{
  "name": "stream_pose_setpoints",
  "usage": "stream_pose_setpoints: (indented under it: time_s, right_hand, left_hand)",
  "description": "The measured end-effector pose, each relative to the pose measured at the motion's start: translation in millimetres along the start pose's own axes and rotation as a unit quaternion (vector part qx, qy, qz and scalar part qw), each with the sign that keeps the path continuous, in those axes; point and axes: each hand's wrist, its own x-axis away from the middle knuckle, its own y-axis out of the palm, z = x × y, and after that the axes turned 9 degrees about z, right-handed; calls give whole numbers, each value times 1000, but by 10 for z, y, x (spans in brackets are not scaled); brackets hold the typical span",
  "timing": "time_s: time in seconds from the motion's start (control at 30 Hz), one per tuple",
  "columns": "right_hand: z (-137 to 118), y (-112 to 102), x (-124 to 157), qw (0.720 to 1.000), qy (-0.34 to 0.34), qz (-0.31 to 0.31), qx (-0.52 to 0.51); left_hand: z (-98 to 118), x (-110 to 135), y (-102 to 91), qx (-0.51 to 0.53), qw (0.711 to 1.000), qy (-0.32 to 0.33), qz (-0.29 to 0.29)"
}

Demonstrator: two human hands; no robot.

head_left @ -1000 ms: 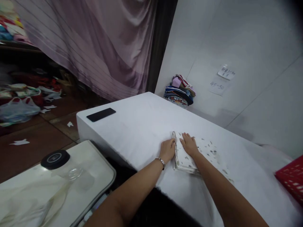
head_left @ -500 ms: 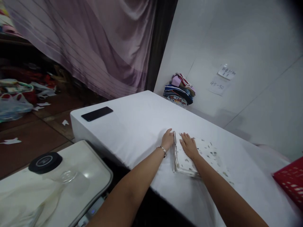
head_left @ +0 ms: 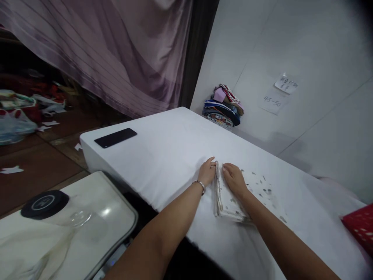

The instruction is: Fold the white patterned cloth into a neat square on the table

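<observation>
A folded white cloth [head_left: 231, 200] printed with small grey-green and tan shapes lies in several layers on the white-covered table [head_left: 169, 151]. At its left folded edge is my left hand [head_left: 207, 172], wearing a silver bracelet [head_left: 201, 186]. One finger of it sticks out past the edge, and the others close against the layers; their tips are partly hidden. My right hand [head_left: 234, 179] rests on top of the cloth, just right of that edge. Its fingers are together and bent down onto the fabric.
A black phone [head_left: 115, 137] lies at the table's far left. Stacked folded fabrics [head_left: 223, 107] stand by the wall. At lower left, a cream machine surface [head_left: 96, 202] carries a round black object [head_left: 45, 204]. A red patterned item [head_left: 359, 225] sits at right.
My right hand has gone from lying flat with spread fingers to bent fingers held together on the cloth. My left hand stays at the folded edge. The view has shifted slightly.
</observation>
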Motion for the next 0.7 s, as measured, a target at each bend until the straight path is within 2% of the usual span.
stream_pose_setpoints:
  time_s: [0.07, 0.17, 0.3, 0.43, 0.5, 0.57, 0.7]
  right_hand:
    - [-142, -2, -63, 1000, 30, 2, 5]
    - [-334, -9, -132, 995, 79, -54, 43]
    - [-476, -18, -159, 984, 96, -120, 93]
    - [-459, 3, -181, 982, 106, -111, 113]
    - [-379, 18, -212, 986, 109, -98, 84]
    - [-265, 32, -242, 987, 140, -82, 11]
    - [-68, 61, -252, 955, 229, -63, -176]
  left_hand:
    - [-2, -25, 6, 21, 1000, -17, 7]
    - [9, -63, 1, 80, 995, -59, 2]
    - [35, -103, -20, 138, 986, -89, -18]
    - [40, -112, -25, 149, 985, -82, -27]
    - [42, -105, -30, 137, 987, -74, -24]
    - [51, -97, -45, 101, 993, -61, -12]
    - [86, -86, -97, -10, 999, -25, 30]
